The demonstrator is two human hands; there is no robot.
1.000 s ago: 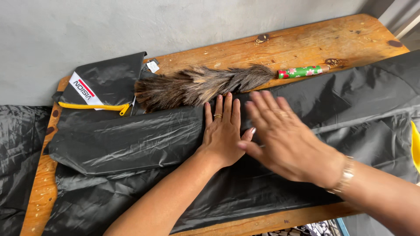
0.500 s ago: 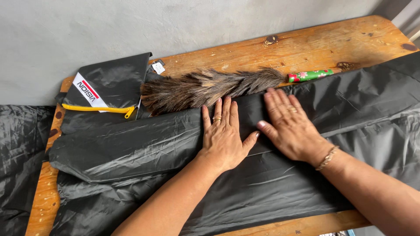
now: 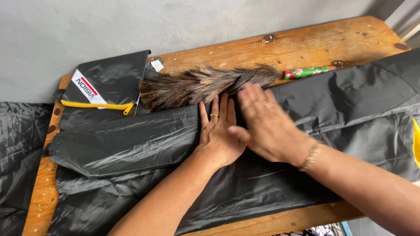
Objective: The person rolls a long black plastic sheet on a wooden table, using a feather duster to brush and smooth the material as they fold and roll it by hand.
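Two hands: both lie palm-down on the black fabric, side by side and partly overlapping.
Left hand (image 3: 218,133): flat on the black fabric (image 3: 144,144), fingers stretched out and close together, gripping nothing; a ring shows on one finger. It sits where it sat half a second ago.
Right hand (image 3: 267,124): flat too, fingers extended, nothing grasped; blurred. Half a second ago it lay apart from the left hand, further right on the cloth; now it has slid leftward, its thumb over the back of the left hand and its fingertips at the edge of the duster's feathers. A bracelet circles the wrist.
Black fabric: spread across the wooden table (image 3: 315,43), running off its right end, creased into a long fold under the palms.
Feather duster (image 3: 205,85): lying on the table just beyond the fabric's far edge, brown plume to the left, green patterned handle (image 3: 306,72) to the right.
Pouch (image 3: 107,83): dark, with a yellow zip, at the table's far left corner, touching the fabric.
Wall (image 3: 131,22): grey, behind the table.
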